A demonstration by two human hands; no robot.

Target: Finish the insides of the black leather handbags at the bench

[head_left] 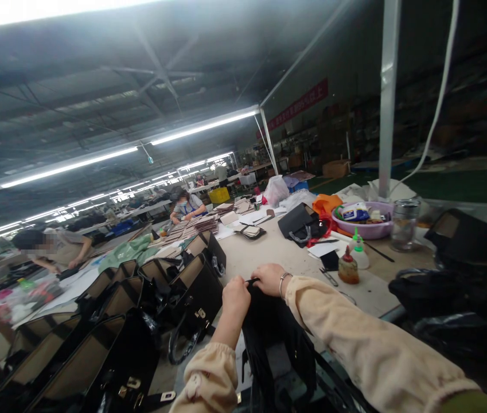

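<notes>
Both my hands grip the top edge of a black handbag (271,327) that hangs down in front of me near the table's edge. My left hand (236,297) is closed on its near-left edge, fingers wrapped round. Close beside it, my right hand (269,279), with a bracelet at the wrist, pinches the same dark edge. The bag's lower part falls into shadow between my forearms, so its details are hard to make out. Just left of my hands stands a finished-looking black handbag (198,287) with a metal clasp and a wrapped handle.
Rows of open black handbags (92,350) fill the left side. On the table (243,255) to the right are a glue bottle (349,268), scissors (328,277), a purple basin (366,229) and a glass jar (404,226). A metal post (387,103) rises behind. Two co-workers (189,206) work further left.
</notes>
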